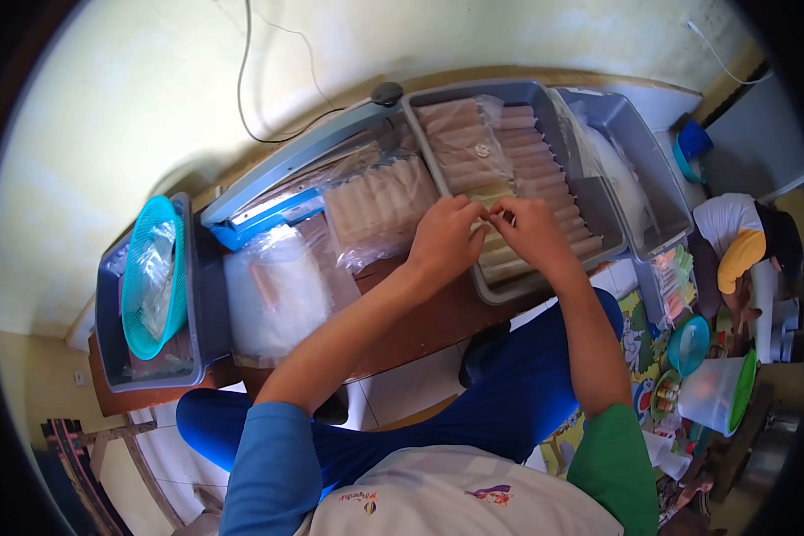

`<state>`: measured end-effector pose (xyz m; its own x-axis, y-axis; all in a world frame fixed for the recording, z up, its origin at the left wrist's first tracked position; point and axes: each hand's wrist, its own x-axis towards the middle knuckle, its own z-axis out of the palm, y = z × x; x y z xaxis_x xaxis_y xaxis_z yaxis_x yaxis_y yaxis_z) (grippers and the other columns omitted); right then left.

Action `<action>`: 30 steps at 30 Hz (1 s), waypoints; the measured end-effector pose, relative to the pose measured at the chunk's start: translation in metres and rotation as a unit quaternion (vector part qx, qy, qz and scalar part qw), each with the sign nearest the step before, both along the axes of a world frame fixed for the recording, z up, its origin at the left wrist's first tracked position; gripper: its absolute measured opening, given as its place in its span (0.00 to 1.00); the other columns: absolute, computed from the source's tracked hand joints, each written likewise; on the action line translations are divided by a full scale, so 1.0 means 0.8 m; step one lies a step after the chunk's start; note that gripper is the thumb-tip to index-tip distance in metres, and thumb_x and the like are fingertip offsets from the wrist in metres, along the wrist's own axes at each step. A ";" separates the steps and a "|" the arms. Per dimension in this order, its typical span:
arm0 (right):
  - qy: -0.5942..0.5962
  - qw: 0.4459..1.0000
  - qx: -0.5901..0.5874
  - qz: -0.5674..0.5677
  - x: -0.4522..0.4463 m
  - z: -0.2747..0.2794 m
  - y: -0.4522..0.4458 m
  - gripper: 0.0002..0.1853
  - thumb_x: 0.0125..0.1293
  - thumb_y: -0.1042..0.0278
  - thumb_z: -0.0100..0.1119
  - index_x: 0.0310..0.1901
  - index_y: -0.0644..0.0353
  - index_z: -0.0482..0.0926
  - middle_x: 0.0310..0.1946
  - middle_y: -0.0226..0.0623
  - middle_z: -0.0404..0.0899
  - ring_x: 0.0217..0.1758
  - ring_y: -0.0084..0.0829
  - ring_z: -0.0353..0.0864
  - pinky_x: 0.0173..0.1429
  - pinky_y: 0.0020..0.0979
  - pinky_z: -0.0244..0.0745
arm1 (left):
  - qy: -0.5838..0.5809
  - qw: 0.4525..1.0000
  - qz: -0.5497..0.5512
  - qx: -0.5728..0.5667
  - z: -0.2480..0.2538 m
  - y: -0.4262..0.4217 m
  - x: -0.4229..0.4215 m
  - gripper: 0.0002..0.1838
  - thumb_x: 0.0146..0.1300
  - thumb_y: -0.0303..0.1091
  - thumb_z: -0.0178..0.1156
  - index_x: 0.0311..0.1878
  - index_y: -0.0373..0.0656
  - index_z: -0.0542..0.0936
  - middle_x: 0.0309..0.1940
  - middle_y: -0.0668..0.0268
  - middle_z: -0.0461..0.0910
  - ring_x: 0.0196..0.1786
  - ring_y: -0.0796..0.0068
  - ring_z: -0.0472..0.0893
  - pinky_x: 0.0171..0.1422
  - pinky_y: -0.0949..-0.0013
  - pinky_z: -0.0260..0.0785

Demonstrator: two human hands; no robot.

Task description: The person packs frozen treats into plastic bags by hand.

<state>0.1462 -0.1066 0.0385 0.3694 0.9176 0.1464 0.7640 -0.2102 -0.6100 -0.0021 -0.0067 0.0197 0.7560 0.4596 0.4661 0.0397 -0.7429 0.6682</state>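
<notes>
My left hand point(447, 239) and my right hand point(534, 234) meet above the near part of a grey tray point(606, 207). Both have thumb and fingers pinched together, their tips almost touching; whatever is between them is too small or hidden to make out. Inside the tray lie rows of slim pinkish tube-shaped packs point(531, 156), with yellowish ones point(500, 259) under my hands. A clear bag filled with similar tubes point(380, 204) rests on the brown table point(420, 308), left of my left hand.
Left are a stack of clear plastic bags point(281, 286), a long grey-blue bar-shaped device point(299, 156) and a dark bin point(201, 348) holding a turquoise basket point(179, 295). Another grey tray point(665, 179) with plastic stands right. Beyond it, a person point(732, 237) bends over near tubs.
</notes>
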 end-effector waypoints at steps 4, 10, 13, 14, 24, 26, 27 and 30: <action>-0.031 0.999 -0.015 -0.028 0.034 0.003 -0.002 0.07 0.61 0.70 0.63 0.37 0.63 0.85 0.30 0.51 0.83 0.35 0.50 0.84 0.42 0.43 0.77 | 0.044 0.997 -0.006 0.064 -0.007 0.006 0.050 0.09 0.55 0.29 0.66 0.39 0.40 0.83 0.35 0.56 0.81 0.44 0.50 0.78 0.52 0.52 0.70; -0.052 0.984 -0.132 -0.108 0.095 0.001 -0.012 0.10 0.60 0.74 0.58 0.39 0.56 0.87 0.35 0.50 0.85 0.43 0.50 0.84 0.49 0.45 0.78 | 0.062 0.993 -0.090 -0.048 -0.020 -0.002 0.130 0.12 0.55 0.28 0.63 0.43 0.40 0.85 0.39 0.53 0.84 0.47 0.48 0.81 0.55 0.51 0.72; -0.045 0.965 -0.212 -0.151 0.121 -0.013 -0.013 0.11 0.60 0.72 0.58 0.40 0.52 0.89 0.40 0.48 0.86 0.47 0.47 0.85 0.52 0.44 0.79 | 0.100 0.986 -0.133 -0.015 -0.041 0.003 0.159 0.13 0.54 0.27 0.62 0.44 0.41 0.85 0.41 0.53 0.84 0.48 0.49 0.81 0.57 0.52 0.72; -0.054 0.951 -0.258 -0.163 0.128 -0.021 -0.016 0.11 0.60 0.71 0.59 0.40 0.50 0.89 0.43 0.47 0.86 0.49 0.47 0.85 0.54 0.43 0.79 | 0.149 0.978 -0.143 0.031 -0.049 0.001 0.164 0.13 0.53 0.26 0.62 0.43 0.42 0.85 0.42 0.54 0.84 0.50 0.50 0.81 0.58 0.53 0.73; -0.096 0.917 -0.356 -0.151 0.113 -0.033 -0.003 0.12 0.61 0.66 0.59 0.45 0.55 0.88 0.48 0.47 0.85 0.54 0.47 0.84 0.58 0.45 0.78 | 0.314 0.913 -0.163 0.204 -0.055 -0.008 0.147 0.13 0.58 0.34 0.59 0.46 0.45 0.84 0.48 0.61 0.81 0.56 0.59 0.78 0.57 0.55 0.74; -0.098 0.907 -0.382 -0.146 0.109 -0.031 0.000 0.15 0.62 0.65 0.59 0.47 0.58 0.86 0.51 0.48 0.84 0.56 0.46 0.83 0.59 0.45 0.78 | 0.322 0.906 -0.161 0.225 -0.056 -0.011 0.143 0.14 0.59 0.36 0.59 0.48 0.45 0.84 0.54 0.62 0.78 0.61 0.61 0.75 0.60 0.54 0.70; -0.100 0.908 -0.381 -0.145 0.108 -0.032 0.001 0.15 0.62 0.65 0.59 0.47 0.58 0.86 0.51 0.48 0.84 0.56 0.46 0.83 0.59 0.45 0.78 | 0.321 0.906 -0.158 0.225 -0.057 -0.011 0.142 0.14 0.59 0.36 0.59 0.48 0.45 0.84 0.54 0.62 0.78 0.61 0.61 0.75 0.60 0.54 0.70; -0.118 0.897 -0.407 -0.126 0.106 -0.035 -0.001 0.15 0.62 0.65 0.59 0.49 0.58 0.85 0.52 0.48 0.83 0.57 0.46 0.83 0.59 0.45 0.78 | 0.345 0.897 -0.167 0.219 -0.059 -0.013 0.140 0.17 0.61 0.38 0.59 0.52 0.48 0.83 0.59 0.62 0.74 0.65 0.62 0.72 0.62 0.53 0.68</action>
